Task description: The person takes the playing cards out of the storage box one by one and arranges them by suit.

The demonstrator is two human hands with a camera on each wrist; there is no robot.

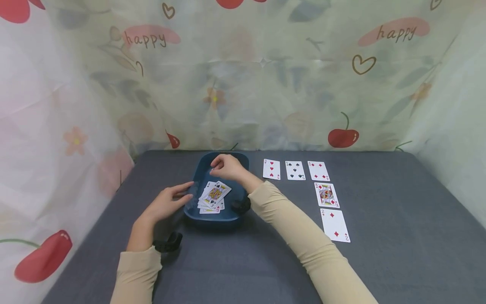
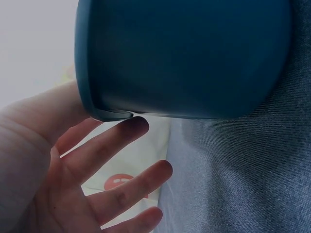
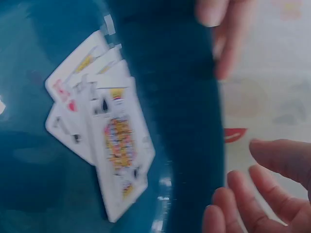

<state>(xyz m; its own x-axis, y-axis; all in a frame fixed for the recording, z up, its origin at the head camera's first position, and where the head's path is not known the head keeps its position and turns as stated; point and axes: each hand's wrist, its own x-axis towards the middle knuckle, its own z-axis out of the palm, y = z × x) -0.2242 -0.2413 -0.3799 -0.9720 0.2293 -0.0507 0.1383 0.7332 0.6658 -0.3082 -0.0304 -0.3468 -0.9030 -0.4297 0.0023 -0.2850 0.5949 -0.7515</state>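
A deep blue plastic tub (image 1: 237, 216) holds a loose pile of face-up playing cards (image 1: 214, 193), topped by a spade court card. At the tub's left rim, my left hand (image 1: 167, 204) pinches the edge with its thumb inside and a finger outside; the other fingers are spread in the left wrist view. My right hand (image 1: 229, 167) hovers above the far part of the tub, beyond the pile. In the right wrist view its fingers (image 3: 238, 189) are loosely bent, the thumb stands apart, and no card shows between them.
Right of the tub lies a far row of face-up cards: a heart card (image 1: 271, 169), a spade card (image 1: 295, 170) and a diamond card (image 1: 318, 171). Closer in lie a king of diamonds (image 1: 326, 195) and a two of diamonds (image 1: 335, 225). Patterned curtains (image 1: 262, 84) enclose the grey tabletop (image 1: 398, 253).
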